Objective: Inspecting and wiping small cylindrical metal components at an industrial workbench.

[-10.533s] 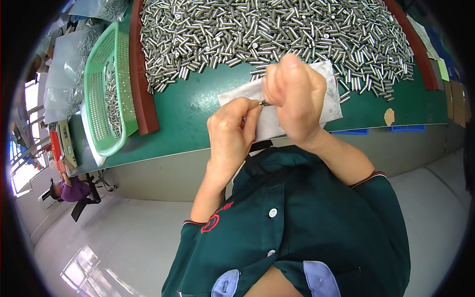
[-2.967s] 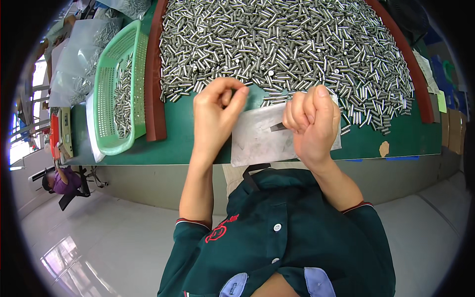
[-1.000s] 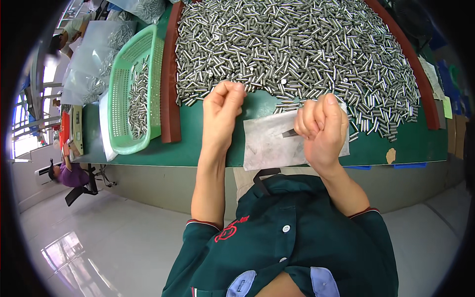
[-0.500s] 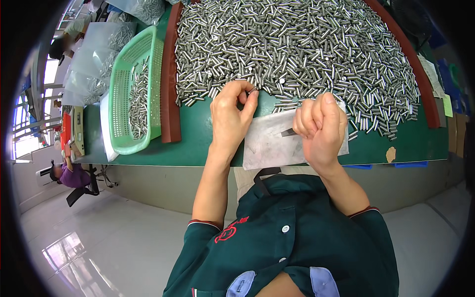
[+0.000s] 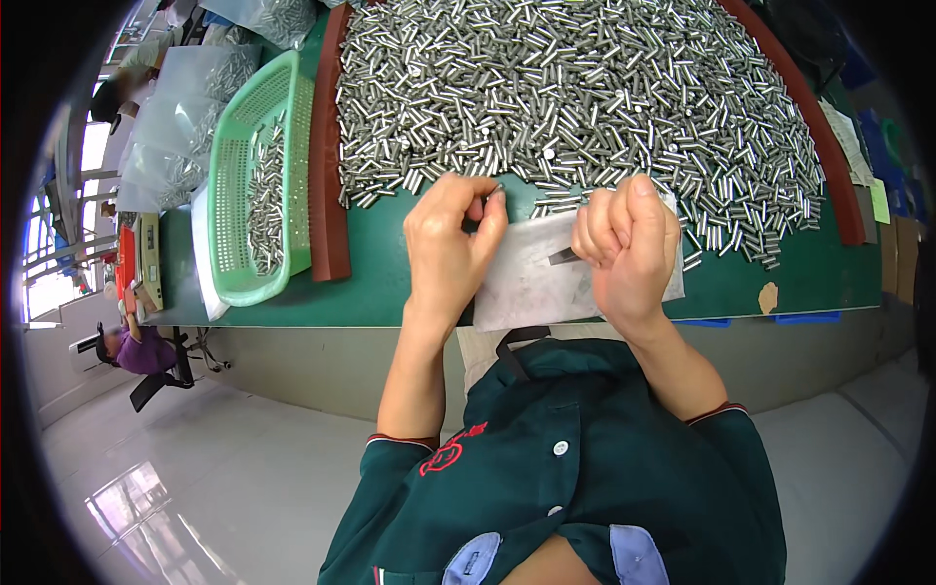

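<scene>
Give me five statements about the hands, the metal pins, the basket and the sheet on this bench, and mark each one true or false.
1. The left hand pinches a small metal pin at its fingertips. True.
2. The right hand lies open and flat on the bench. False: it is curled into a fist around a thin dark tool.
3. The green basket holds some metal pins. True.
4. The green basket sits at the person's right. False: it sits at the left, beyond the reddish-brown rail.
5. A pale sheet lies on the green table under the hands. True.
</scene>
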A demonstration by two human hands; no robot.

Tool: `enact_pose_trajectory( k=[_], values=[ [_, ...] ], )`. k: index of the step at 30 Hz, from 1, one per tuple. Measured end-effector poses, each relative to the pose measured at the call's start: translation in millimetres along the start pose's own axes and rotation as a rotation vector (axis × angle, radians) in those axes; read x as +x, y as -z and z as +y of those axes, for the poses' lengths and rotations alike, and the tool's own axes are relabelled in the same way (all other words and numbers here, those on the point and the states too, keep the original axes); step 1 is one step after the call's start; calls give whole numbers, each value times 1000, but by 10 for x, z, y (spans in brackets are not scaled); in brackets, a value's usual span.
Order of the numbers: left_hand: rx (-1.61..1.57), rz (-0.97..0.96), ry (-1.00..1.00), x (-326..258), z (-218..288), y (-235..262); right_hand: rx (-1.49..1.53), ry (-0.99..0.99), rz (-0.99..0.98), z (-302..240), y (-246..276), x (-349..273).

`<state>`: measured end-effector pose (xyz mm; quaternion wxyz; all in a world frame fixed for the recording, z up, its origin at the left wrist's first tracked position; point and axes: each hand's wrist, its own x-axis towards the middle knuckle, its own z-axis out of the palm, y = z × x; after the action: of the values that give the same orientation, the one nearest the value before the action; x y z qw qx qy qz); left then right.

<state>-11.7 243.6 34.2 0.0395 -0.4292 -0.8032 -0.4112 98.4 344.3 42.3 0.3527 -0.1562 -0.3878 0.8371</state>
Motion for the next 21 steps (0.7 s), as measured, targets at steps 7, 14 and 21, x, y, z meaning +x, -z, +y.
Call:
enact_pose_trajectory(
  k=[7,14,21],
  values=[
    [-9,-254,-22,-288,278,41,7,-8,32,-18,-7,6],
    [-47,-264,38,-337,261,-23,105,40,46,-22,58,7],
    [-74,-237,10,-349,248,-50,82,32,66,-7,44,13]
  ],
)
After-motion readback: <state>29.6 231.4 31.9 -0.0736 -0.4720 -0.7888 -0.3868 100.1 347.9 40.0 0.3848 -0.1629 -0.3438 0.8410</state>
